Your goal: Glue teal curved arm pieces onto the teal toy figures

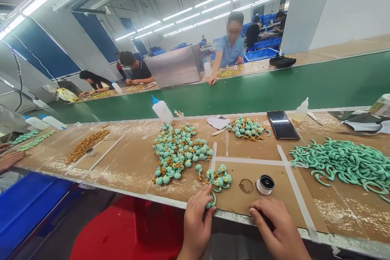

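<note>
So it's a long cardboard-covered workbench (128,162) running beside a green conveyor belt (274,87), with other people working on the far side. Biggest thing on the bench is the heap of loose teal curved pieces (344,162) off to the right, looks like plenty not yet used. Next is the big pile of teal figures (176,150) in the middle, and a smaller batch (248,126) further back near a black phone (282,124), so I'd say a good chunk is already put together but lots is left. A little cluster of figures (219,176) sits just ahead of the hands. The left hand (196,221) is at the bench edge, fingers curled loosely over one teal figure (211,201), pinching it at the fingertips. The right hand (278,229) rests knuckles-up on the edge, fingers bent down; something dark seems to be under it but I can't tell if it's gripping anything. Between the two and slightly ahead are a small wire ring (246,185) and a little round spool (265,184).
</note>
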{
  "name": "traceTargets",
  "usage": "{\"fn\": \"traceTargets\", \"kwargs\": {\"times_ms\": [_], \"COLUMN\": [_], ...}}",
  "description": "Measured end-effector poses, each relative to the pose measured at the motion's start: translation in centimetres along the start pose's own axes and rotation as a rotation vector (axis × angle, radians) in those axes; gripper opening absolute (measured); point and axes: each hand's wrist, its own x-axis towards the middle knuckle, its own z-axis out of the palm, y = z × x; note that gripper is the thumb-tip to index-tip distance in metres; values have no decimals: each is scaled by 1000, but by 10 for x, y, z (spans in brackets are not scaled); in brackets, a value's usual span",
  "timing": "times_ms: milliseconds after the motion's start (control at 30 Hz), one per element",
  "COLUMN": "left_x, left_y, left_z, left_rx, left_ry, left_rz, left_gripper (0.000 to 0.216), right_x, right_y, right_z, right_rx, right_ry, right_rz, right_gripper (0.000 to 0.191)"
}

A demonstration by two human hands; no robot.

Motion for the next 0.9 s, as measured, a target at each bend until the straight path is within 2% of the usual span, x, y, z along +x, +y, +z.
{"fn": "traceTargets", "kwargs": {"times_ms": [133, 200, 367, 500, 600, 667, 800, 900], "left_x": [-2, -4, -5, 2, 23, 45, 90, 108], "left_y": [-4, -6, -6, -5, -8, -11, -11, -7], "left_z": [-1, -3, -7, -16, -27, -33, -40, -41], "left_rx": [103, 130, 97, 68, 76, 102, 222, 310], "left_ry": [201, 250, 180, 165, 152, 99, -97, -243], "left_rz": [-90, -159, -246, -324, -400, -448, -477, -461], "left_gripper": [41, 40, 16, 24, 28, 27, 25, 18], "right_x": [1, 0, -1, -1, -2, -2, -1, -2], "right_y": [3, 5, 8, 12, 15, 18, 28, 38], "right_z": [-1, -1, 0, 0, 0, -1, -6, -9], "right_rx": [6, -8, -31, -69, -108, -140, -222, -243], "right_ry": [-19, -30, 12, 0, -17, -16, -5, 50], "right_rz": [5, -12, -38, -109, -116, -131, -290, -383], "right_gripper": [20, 19, 20, 17, 18, 18, 14, 16]}}
